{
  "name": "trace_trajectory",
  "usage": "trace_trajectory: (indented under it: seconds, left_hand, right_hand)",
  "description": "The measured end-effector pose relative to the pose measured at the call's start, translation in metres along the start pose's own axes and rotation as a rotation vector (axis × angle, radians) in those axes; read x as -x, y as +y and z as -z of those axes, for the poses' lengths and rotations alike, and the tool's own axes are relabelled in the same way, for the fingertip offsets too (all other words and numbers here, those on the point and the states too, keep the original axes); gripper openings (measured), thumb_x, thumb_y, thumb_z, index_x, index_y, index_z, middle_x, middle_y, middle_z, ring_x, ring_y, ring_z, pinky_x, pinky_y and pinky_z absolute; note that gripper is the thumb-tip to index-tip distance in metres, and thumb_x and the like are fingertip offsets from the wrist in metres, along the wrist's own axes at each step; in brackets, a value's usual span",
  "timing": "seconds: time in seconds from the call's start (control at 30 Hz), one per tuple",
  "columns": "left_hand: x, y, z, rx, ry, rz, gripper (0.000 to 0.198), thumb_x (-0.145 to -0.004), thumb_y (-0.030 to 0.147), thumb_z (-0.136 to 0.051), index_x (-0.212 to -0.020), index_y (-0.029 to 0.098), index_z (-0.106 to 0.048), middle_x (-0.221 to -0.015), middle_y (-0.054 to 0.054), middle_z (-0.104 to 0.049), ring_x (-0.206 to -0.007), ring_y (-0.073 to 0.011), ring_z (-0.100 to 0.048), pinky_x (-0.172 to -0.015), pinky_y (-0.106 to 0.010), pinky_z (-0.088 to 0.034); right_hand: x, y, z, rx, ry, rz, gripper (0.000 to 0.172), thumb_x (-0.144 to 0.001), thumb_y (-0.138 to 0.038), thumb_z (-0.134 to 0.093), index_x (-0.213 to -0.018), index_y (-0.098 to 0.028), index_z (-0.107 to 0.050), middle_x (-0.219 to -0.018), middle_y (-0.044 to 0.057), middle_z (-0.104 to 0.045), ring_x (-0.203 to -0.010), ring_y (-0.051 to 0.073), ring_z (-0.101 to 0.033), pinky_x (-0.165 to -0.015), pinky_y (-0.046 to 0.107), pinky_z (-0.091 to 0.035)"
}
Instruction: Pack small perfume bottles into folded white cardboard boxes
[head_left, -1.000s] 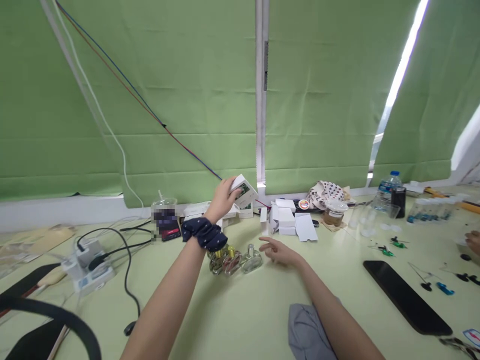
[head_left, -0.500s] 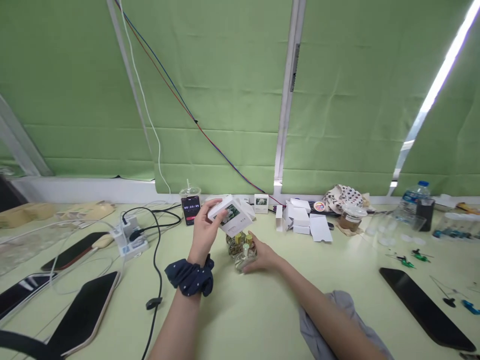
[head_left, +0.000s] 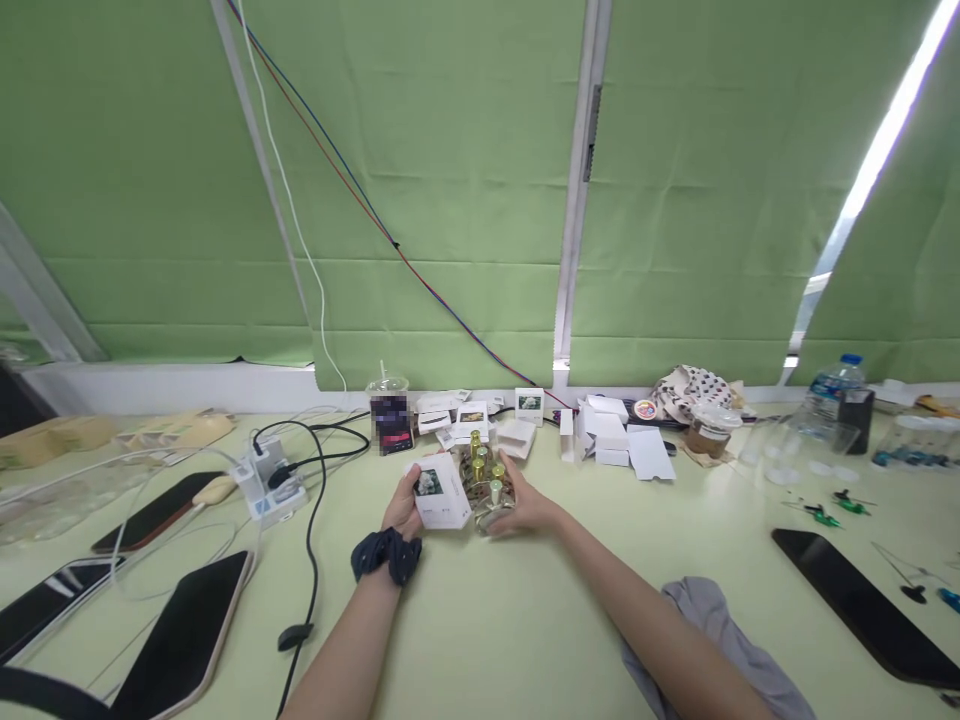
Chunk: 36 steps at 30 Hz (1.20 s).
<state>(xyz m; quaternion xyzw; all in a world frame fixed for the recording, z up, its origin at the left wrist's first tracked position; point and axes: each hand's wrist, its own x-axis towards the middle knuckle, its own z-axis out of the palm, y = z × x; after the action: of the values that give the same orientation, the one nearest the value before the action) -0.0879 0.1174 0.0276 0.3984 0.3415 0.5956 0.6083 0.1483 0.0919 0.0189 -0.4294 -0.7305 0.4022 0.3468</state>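
A white cardboard box [head_left: 444,497] with a small flower picture is gripped by my left hand [head_left: 405,503], fingers behind and thumb along its left side. The box stands close against the left of a cluster of small glass bottles [head_left: 480,482] with gold-coloured tops. My right hand [head_left: 527,503] curves round the right side of this cluster, thumb at the front and fingers at the back. The nearest bottle [head_left: 496,500] has a paler top. What the bottles contain is too small to make out.
Behind the bottles lie white boxes [head_left: 472,418] and an upright pictured box [head_left: 529,405]. Folded white cartons [head_left: 607,432] are back right. A phone [head_left: 391,425] leans on a lidded cup. A power strip [head_left: 274,490] with cables and several phones [head_left: 184,630] are left; a black phone [head_left: 862,600] lies right.
My left hand has lowered the white box from above the bottles to their left side and turned it more upright. My right hand stays at the bottles.
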Motion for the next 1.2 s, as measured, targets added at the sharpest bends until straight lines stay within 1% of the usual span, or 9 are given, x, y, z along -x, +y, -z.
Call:
trace_trajectory:
  seconds: [0.13,0.23,0.33,0.5,0.73,0.9,1.07,1.13,1.2]
  left_hand:
    - [-0.020,-0.014,0.001,0.212,-0.172,0.080,0.057,-0.082,0.042,-0.057,-0.132,0.019,-0.047,-0.110,-0.007,-0.070,-0.101,-0.0229,-0.065,-0.096,-0.033,-0.047]
    - [-0.029,-0.025,-0.005,0.444,-0.331,0.173,0.054,-0.086,0.032,-0.054,-0.137,0.019,-0.042,-0.110,-0.007,-0.070,-0.100,-0.0216,-0.066,-0.099,-0.033,-0.044]
    - [-0.032,-0.036,-0.018,0.519,-0.382,0.254,0.050,-0.088,0.030,-0.052,-0.136,0.018,-0.043,-0.112,-0.008,-0.069,-0.100,-0.0241,-0.066,-0.098,-0.039,-0.044]
    - [-0.036,-0.047,-0.047,0.545,-0.414,0.265,0.049,-0.088,0.034,-0.052,-0.135,0.020,-0.045,-0.115,-0.009,-0.067,-0.100,-0.0268,-0.066,-0.097,-0.043,-0.045]
    - [-0.048,-0.048,-0.067,0.449,-0.274,0.206,0.050,-0.080,0.035,-0.063,-0.126,0.018,-0.052,-0.109,-0.009,-0.070,-0.095,-0.0272,-0.068,-0.090,-0.042,-0.050]
    - [-0.037,-0.048,-0.057,0.295,-0.159,0.067,0.055,-0.063,0.034,-0.077,-0.112,0.016,-0.059,-0.092,-0.006,-0.074,-0.085,-0.0249,-0.070,-0.080,-0.035,-0.054]
    - [-0.008,-0.042,-0.045,0.240,-0.125,0.060,0.050,-0.052,0.029,-0.084,-0.095,0.015,-0.062,-0.075,-0.003,-0.072,-0.068,-0.0190,-0.068,-0.066,-0.028,-0.053]
    - [0.008,-0.035,-0.044,0.218,-0.118,0.054,0.045,-0.051,0.024,-0.085,-0.089,0.015,-0.062,-0.074,-0.002,-0.071,-0.064,-0.0155,-0.066,-0.062,-0.024,-0.050]
    - [0.024,-0.027,-0.045,0.179,-0.119,0.039,0.042,-0.052,0.019,-0.085,-0.086,0.015,-0.062,-0.078,-0.001,-0.070,-0.067,-0.0130,-0.065,-0.062,-0.021,-0.048]
  right_hand:
    - [-0.015,0.011,0.005,-0.087,-0.146,0.074,0.145,-0.038,-0.036,-0.089,-0.147,-0.030,0.006,-0.155,0.011,-0.004,-0.142,0.029,-0.006,-0.114,0.046,-0.011]
    - [-0.022,0.017,0.009,-0.147,-0.205,0.085,0.147,-0.037,-0.032,-0.090,-0.146,-0.033,0.009,-0.155,0.010,-0.007,-0.141,0.030,-0.014,-0.114,0.046,-0.015]
    - [-0.027,0.023,0.013,-0.190,-0.231,0.112,0.145,-0.038,-0.030,-0.090,-0.146,-0.034,0.006,-0.154,0.010,-0.016,-0.138,0.030,-0.024,-0.112,0.047,-0.021]
    - [-0.032,0.035,0.028,-0.129,-0.135,0.120,0.137,-0.034,-0.027,-0.090,-0.147,-0.032,-0.013,-0.151,0.009,-0.023,-0.139,0.031,-0.020,-0.112,0.047,-0.021]
    - [-0.028,0.036,0.049,-0.108,-0.143,0.038,0.127,-0.045,-0.031,-0.087,-0.147,-0.030,-0.012,-0.153,0.008,-0.019,-0.138,0.027,-0.025,-0.113,0.044,-0.022]
    - [-0.019,0.041,0.045,-0.103,-0.044,0.045,0.117,-0.049,-0.032,-0.085,-0.146,-0.026,-0.019,-0.149,0.010,-0.030,-0.134,0.027,-0.034,-0.110,0.045,-0.028]
    - [0.005,0.032,0.044,0.155,0.107,-0.065,0.113,-0.044,-0.023,-0.085,-0.142,-0.026,-0.027,-0.145,0.014,-0.036,-0.133,0.033,-0.034,-0.106,0.054,-0.030]
    - [0.016,0.019,0.046,0.270,0.237,-0.100,0.096,-0.053,-0.018,-0.079,-0.137,-0.024,-0.035,-0.137,0.015,-0.045,-0.127,0.033,-0.042,-0.101,0.055,-0.036]
    - [0.027,0.001,0.046,0.338,0.346,-0.064,0.060,-0.068,-0.020,-0.068,-0.125,-0.019,-0.047,-0.117,0.014,-0.059,-0.109,0.029,-0.057,-0.092,0.050,-0.045]
